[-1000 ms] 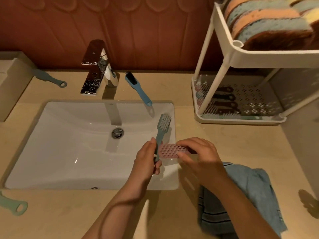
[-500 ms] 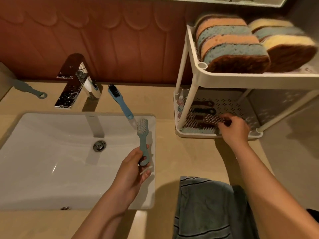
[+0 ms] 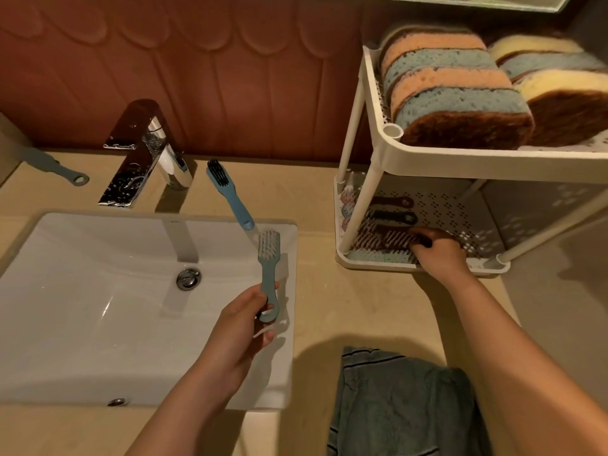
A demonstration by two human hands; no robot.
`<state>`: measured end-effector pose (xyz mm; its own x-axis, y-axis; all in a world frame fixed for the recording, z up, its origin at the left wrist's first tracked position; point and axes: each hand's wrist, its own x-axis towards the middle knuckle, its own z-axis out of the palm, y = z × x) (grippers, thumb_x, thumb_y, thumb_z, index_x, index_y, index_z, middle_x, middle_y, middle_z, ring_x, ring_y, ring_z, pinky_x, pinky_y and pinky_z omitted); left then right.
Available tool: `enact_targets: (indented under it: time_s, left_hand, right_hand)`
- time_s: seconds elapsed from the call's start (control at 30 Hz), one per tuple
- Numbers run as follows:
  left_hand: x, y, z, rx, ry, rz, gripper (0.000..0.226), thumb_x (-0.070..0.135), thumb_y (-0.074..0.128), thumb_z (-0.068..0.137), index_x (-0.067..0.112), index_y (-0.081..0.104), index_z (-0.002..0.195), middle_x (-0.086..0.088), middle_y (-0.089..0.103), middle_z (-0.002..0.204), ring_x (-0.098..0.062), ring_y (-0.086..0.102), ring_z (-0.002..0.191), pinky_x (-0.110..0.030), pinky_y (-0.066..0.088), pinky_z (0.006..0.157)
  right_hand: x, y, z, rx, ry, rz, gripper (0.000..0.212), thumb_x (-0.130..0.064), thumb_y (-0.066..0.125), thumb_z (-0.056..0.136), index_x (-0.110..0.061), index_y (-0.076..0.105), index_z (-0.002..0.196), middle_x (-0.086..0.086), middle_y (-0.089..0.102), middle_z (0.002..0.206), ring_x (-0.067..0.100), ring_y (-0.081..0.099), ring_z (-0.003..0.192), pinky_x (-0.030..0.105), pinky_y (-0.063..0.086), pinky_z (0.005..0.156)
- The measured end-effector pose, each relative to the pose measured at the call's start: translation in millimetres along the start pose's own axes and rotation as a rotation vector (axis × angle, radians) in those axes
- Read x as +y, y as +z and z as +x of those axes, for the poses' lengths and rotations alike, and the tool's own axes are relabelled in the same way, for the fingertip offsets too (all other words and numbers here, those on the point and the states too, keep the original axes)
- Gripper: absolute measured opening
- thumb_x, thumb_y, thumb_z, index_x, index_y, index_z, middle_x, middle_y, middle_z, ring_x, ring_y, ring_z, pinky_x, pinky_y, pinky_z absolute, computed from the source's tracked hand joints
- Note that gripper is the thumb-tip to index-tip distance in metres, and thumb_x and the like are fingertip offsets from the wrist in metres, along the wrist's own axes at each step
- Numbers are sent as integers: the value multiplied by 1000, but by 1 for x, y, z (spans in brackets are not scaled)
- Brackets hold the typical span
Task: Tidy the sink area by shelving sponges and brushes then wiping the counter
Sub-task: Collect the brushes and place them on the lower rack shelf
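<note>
A beige stone bench (image 3: pixel 329 199) runs along a reddish panelled wall, with a white sink (image 3: pixel 98 340) set into it and a chrome faucet (image 3: pixel 144 153) behind the bowl. From my seat I see the left grip (image 3: pixel 243 324) over the sink's right edge, fingers curled round the handle of a teal brush (image 3: pixel 269 258), which points away from me with its pale bristles up. A blue brush (image 3: pixel 230 195) with black bristles lies on the bench just right of the faucet, and a grey-blue handle (image 3: pixel 56 167) lies far left.

At right stands a white two-tier rack (image 3: pixel 460 159). Its upper shelf carries stacked sponges (image 3: pixel 454 93). On the lower shelf several shelved brushes (image 3: pixel 391 218) lie side by side, handles to the right. My right grip (image 3: pixel 437 255) reaches into that lower shelf, fingers clamped on the handle end of a pale-bristled brush (image 3: pixel 385 241) that lies near the front rim among the others. A grey-green striped towel (image 3: pixel 401 399) sits crumpled on the bench, near the front edge, between my forearms.
</note>
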<state>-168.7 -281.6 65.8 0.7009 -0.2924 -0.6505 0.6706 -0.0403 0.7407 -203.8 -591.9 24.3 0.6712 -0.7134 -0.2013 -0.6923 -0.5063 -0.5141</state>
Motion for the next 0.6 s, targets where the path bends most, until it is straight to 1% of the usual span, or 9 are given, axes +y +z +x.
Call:
enact_targets:
  time_s: [0.1, 0.17, 0.23, 0.27, 0.3, 0.37, 0.43, 0.5, 0.6]
  left_hand:
    - [0, 0, 4, -22, 34, 106, 27, 17, 44, 97, 22, 68, 108, 3, 56, 77, -13, 48, 74, -24, 41, 65]
    - [0, 0, 5, -63, 76, 196, 27, 15, 44, 96, 23, 69, 105, 5, 59, 76, -11, 50, 73, -24, 42, 67]
    - [0, 0, 6, -129, 119, 282, 29, 11, 44, 96, 23, 70, 99, 10, 61, 67, -5, 54, 68, -23, 44, 69]
    - [-1, 0, 6, -165, 141, 323, 30, 9, 44, 95, 23, 70, 97, 10, 61, 66, -3, 55, 65, -21, 47, 68]
    - [-1, 1, 6, -204, 169, 369, 30, 6, 45, 95, 23, 70, 97, 8, 61, 68, -1, 55, 64, -18, 49, 67]
    - [-1, 2, 7, -278, 249, 490, 33, 4, 46, 94, 26, 70, 98, 3, 62, 74, -1, 55, 66, -16, 49, 68]
    - [-2, 5, 10, -349, 339, 619, 37, 3, 48, 94, 33, 69, 97, 0, 68, 80, -2, 55, 70, -17, 47, 69]
    - [-3, 13, 14, -422, 416, 751, 34, 7, 48, 93, 32, 70, 102, -9, 71, 87, -5, 57, 74, -21, 46, 70]
    - [-1, 28, 21, -486, 485, 920, 30, 9, 50, 93, 24, 70, 108, -6, 71, 92, -3, 58, 75, -25, 49, 73]
  right_hand:
    - [-4, -4, -19, 51, -37, 94, 32, -16, 53, 89, -19, 61, 120, 18, 67, 103, 36, 59, 101, 46, 46, 92]
    - [-14, -6, -44, 46, -97, 239, 28, -14, 52, 91, -17, 61, 118, 11, 65, 107, 27, 59, 100, 37, 47, 90]
    - [-30, -3, -79, -43, -139, 427, 24, -12, 51, 93, -17, 60, 114, -1, 62, 107, 14, 57, 98, 22, 45, 83]
    - [-38, 1, -96, -105, -142, 523, 24, -11, 51, 93, -17, 59, 114, -2, 62, 101, 11, 56, 93, 15, 45, 77]
    - [-46, 6, -110, -164, -141, 609, 25, -9, 53, 92, -18, 57, 115, -2, 60, 96, 10, 56, 88, 12, 46, 73]
    - [-57, 21, -128, -237, -124, 728, 32, -10, 57, 89, -27, 53, 115, 0, 61, 95, 12, 58, 88, 18, 47, 75]
    - [-67, 32, -137, -251, -73, 841, 34, -12, 60, 87, -34, 50, 112, 1, 63, 98, 14, 62, 91, 25, 47, 78]
    - [-73, 35, -142, -201, -35, 988, 29, -11, 59, 88, -32, 51, 107, -1, 66, 96, 10, 64, 87, 26, 49, 79]
    - [-73, 28, -145, -68, -8, 1109, 20, -11, 54, 91, -28, 55, 101, -9, 70, 85, 2, 66, 84, 24, 52, 79]
